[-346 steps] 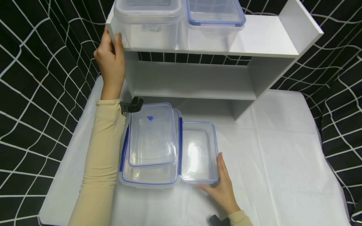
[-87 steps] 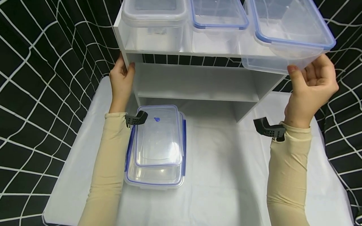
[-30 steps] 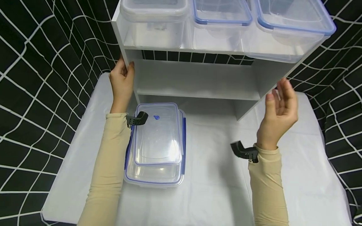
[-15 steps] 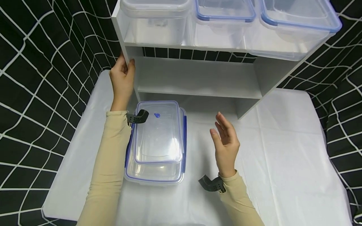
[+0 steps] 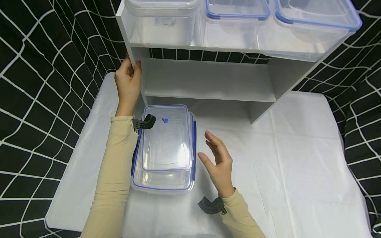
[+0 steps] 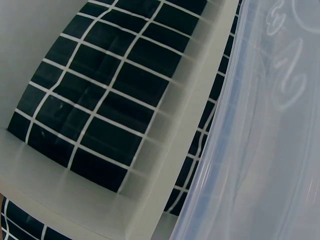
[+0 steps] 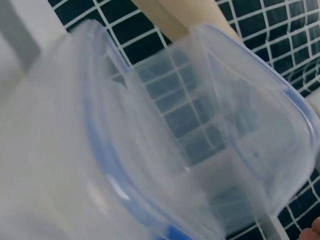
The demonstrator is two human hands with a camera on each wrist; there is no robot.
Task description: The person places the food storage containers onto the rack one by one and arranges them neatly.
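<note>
My left hand (image 5: 128, 86) grips the left side panel of a white shelf unit (image 5: 208, 79), thumb on the near side. My right hand (image 5: 219, 167) hovers with spread, relaxed fingers just right of two stacked clear food containers. The smaller container (image 5: 166, 142), with a blue valve on its lid, lies on the larger container (image 5: 162, 182), which has dark blue side clips. In the left wrist view, a blue-edged clear plastic surface (image 6: 280, 150) fills the right side beside the shelf boards. The blurred right wrist view shows clear blue-rimmed plastic (image 7: 260, 125) up close.
On the top board stand a white-lidded container (image 5: 165, 31), a blue-rimmed container (image 5: 232, 31) and a larger blue-rimmed container (image 5: 297, 38) at the right end, overhanging the front edge. White cloth (image 5: 303, 158) covers the table. Black cloth with white grid lines (image 5: 38, 99) surrounds it.
The container beside the stack has left the table; a blue-rimmed one now stands on the top board's right end. My right hand let it go and came down left. My left hand slid lower.
</note>
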